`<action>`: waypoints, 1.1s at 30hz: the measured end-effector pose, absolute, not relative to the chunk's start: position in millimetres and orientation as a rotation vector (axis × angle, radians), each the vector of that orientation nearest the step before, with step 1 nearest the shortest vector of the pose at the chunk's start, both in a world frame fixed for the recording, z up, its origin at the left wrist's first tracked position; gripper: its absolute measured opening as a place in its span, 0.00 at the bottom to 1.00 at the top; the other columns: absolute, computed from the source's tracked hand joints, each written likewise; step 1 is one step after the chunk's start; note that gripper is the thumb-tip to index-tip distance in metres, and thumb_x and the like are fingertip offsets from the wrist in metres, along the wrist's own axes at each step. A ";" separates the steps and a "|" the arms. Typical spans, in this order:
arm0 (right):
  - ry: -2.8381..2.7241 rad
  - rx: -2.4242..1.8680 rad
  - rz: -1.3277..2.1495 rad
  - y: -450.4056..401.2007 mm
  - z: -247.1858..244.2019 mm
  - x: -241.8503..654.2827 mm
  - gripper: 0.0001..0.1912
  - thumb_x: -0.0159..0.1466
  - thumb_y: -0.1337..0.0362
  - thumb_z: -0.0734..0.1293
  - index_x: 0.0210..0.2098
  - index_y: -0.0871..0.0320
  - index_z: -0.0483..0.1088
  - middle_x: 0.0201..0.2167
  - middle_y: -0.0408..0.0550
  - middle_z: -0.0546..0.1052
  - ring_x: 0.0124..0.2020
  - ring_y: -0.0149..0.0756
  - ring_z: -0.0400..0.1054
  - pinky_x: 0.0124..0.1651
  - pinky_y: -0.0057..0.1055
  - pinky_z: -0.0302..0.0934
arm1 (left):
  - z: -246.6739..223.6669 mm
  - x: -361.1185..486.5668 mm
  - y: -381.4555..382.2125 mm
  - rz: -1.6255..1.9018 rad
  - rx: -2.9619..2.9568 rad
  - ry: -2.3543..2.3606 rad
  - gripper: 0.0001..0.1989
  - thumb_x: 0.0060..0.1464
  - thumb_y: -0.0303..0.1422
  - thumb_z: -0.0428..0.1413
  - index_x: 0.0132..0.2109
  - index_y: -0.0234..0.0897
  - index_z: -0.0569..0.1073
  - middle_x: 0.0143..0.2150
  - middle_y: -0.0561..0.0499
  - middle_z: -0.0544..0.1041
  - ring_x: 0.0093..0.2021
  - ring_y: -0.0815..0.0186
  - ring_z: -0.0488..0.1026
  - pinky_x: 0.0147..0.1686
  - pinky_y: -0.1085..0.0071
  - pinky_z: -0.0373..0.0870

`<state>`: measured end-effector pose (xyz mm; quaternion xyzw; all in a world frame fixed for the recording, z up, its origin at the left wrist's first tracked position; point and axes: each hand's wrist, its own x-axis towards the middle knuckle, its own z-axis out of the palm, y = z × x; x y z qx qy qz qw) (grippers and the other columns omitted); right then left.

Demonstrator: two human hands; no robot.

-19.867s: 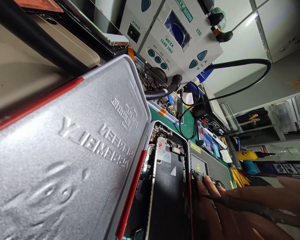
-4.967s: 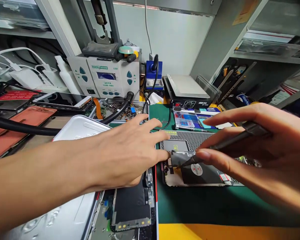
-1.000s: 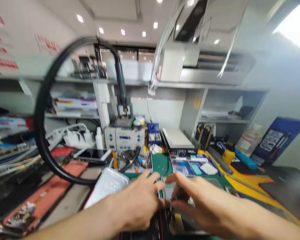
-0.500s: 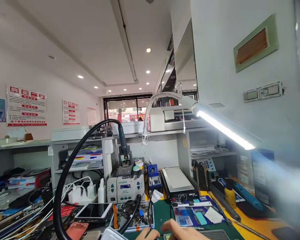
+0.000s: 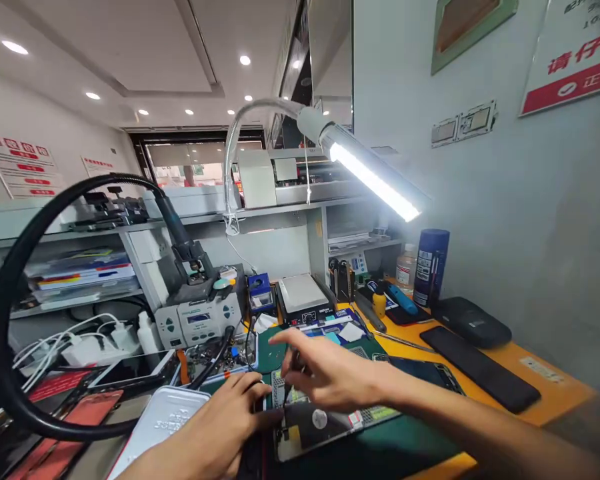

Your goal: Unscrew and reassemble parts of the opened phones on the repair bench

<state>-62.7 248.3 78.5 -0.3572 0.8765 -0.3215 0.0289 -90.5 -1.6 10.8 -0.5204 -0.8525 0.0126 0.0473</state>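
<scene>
An opened phone (image 5: pixel 307 433) with a dark inside and a round pale mark lies over the green mat (image 5: pixel 405 443). My left hand (image 5: pixel 225 420) rests at its left edge, fingers bent and thumb pressed on the edge. Above the phone's upper left part is my right hand (image 5: pixel 325 373), its fingers pinched around a thin dark tool (image 5: pixel 286 393) that points down at the phone. The hand hides most of this tool, so its exact kind does not show. A dark screen panel (image 5: pixel 425 375) lies right of the phone, partly behind my right forearm.
A tray of small parts (image 5: pixel 253 357), a hot-air station (image 5: pixel 200 321) and its looping black hose (image 5: pixel 0 373) stand left. Behind the mat is a flat heating plate (image 5: pixel 303 293). A lit lamp (image 5: pixel 375 180) hangs overhead. At right lie a black phone (image 5: pixel 480 367) and a dark case (image 5: pixel 473 321).
The view has tilted down and turned right. Both hands, earlier only at the bottom edge, now show fully, along with the opened phone under them.
</scene>
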 end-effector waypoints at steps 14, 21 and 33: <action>2.956 -0.530 -0.024 335.1 103.1 -142.0 0.24 0.70 0.60 0.67 0.63 0.57 0.62 0.48 0.51 0.74 0.41 0.40 0.73 0.42 0.40 0.72 | 18.5 -93.5 0.9 0.150 -1.584 -2.762 0.36 0.46 0.20 0.52 0.62 0.49 0.71 0.65 0.40 0.69 0.66 0.41 0.62 0.62 0.36 0.61; 2.717 -0.464 0.247 306.5 62.6 -174.0 0.14 0.70 0.59 0.68 0.50 0.61 0.72 0.47 0.50 0.76 0.43 0.40 0.74 0.44 0.41 0.73 | 20.0 -89.6 0.5 0.117 -1.564 -2.754 0.34 0.47 0.21 0.52 0.62 0.48 0.71 0.64 0.41 0.70 0.65 0.43 0.63 0.61 0.38 0.63; 2.751 -0.696 0.218 269.0 52.3 -146.1 0.13 0.70 0.58 0.67 0.49 0.60 0.72 0.48 0.51 0.77 0.44 0.40 0.74 0.47 0.43 0.71 | 26.2 -87.1 -2.1 0.135 -1.611 -2.717 0.33 0.50 0.22 0.53 0.64 0.44 0.67 0.62 0.39 0.70 0.63 0.45 0.65 0.60 0.45 0.65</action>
